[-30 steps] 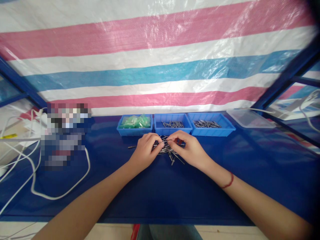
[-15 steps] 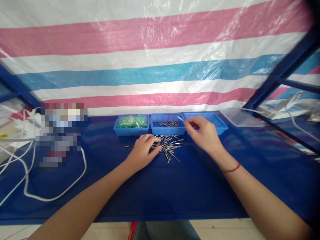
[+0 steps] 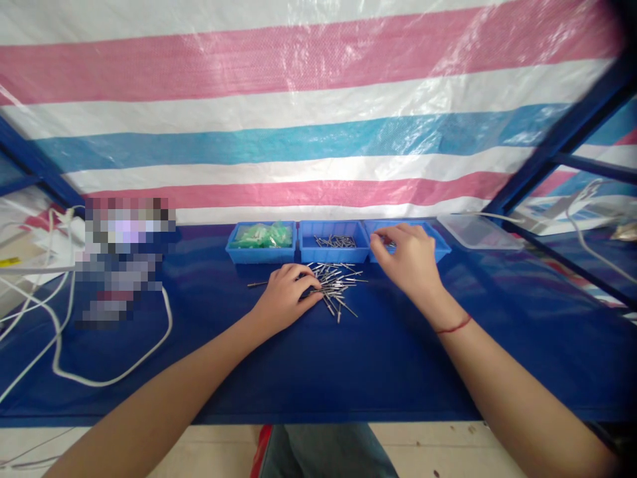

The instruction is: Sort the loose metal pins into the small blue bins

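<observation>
Room first: tabletop (image 3: 298, 372) runs bare from the pile of metal rivets (image 3: 338, 287) to its front edge, well apart. More open surface right of the pile, up to the right-hand blue frame (image 3: 527, 169). Back side is tight: three blue bins just behind the pile, striped sheet (image 3: 298, 106) beyond them.

Vs half a second ago: right hand (image 3: 409, 262) then had a pale rod sticking out of its fingertips near the middle bin (image 3: 333, 255); now it's over the left end of the right bin (image 3: 442, 245), rod out of sight. Left hand (image 3: 286, 295) hasn't really moved, low on the pile's left side.

Hands: left part-open, thumb and index slightly apart over the rivets; can't tell if it grips one. Right loosely curled, fingertips toward the bin; hold unclear, the hand itself blocks that bit.

Around: left bin (image 3: 261, 255) has green bags (image 3: 269, 235), middle bin more rivets. Clear plastic lid (image 3: 480, 232) right of the bins. White cable (image 3: 112, 383) loops across the left side, in the way there.
</observation>
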`<state>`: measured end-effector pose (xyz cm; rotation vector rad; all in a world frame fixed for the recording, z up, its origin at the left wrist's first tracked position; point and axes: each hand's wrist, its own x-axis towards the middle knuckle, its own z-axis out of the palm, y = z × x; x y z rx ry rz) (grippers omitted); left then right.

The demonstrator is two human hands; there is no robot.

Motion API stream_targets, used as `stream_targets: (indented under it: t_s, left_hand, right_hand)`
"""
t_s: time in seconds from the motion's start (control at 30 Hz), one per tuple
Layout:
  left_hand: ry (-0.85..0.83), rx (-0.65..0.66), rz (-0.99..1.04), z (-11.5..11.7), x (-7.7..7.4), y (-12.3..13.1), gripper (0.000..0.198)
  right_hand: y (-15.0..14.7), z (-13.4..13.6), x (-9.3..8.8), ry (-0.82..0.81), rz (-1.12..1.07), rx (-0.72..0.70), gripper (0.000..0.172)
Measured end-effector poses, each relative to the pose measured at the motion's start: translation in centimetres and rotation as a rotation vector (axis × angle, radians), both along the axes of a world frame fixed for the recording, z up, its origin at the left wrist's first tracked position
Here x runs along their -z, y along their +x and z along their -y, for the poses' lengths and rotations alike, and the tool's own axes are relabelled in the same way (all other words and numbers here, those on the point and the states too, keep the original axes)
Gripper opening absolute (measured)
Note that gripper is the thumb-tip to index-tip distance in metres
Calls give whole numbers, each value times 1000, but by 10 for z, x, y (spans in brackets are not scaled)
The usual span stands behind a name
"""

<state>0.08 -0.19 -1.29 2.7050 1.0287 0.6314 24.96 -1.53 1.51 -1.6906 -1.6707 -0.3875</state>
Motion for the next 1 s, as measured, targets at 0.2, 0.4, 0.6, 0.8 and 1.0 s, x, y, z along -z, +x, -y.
stream_targets:
  t_s: [0.2,0.4,0.6,0.8,1.0]
  left_hand:
    - [42,-20,6,-2,0,-1,19]
    - [31,-65,64,-3,-1,0,18]
    - [-6,-54,111,-2,-5,2,16]
    - [-2,-47,158,-3,-3,3,16]
    - [6,-2,150,-6,-2,1,19]
  right_hand:
    - [-28,7,5,-142,49,-453,20]
    - [-40,8,17,-288,-44,-615,11]
    - [-53,12,19,-310,-308,-693,10]
    - [-60,14,24,-250,-475,-672,13]
    - [-60,15,23,-225,-479,-694,11]
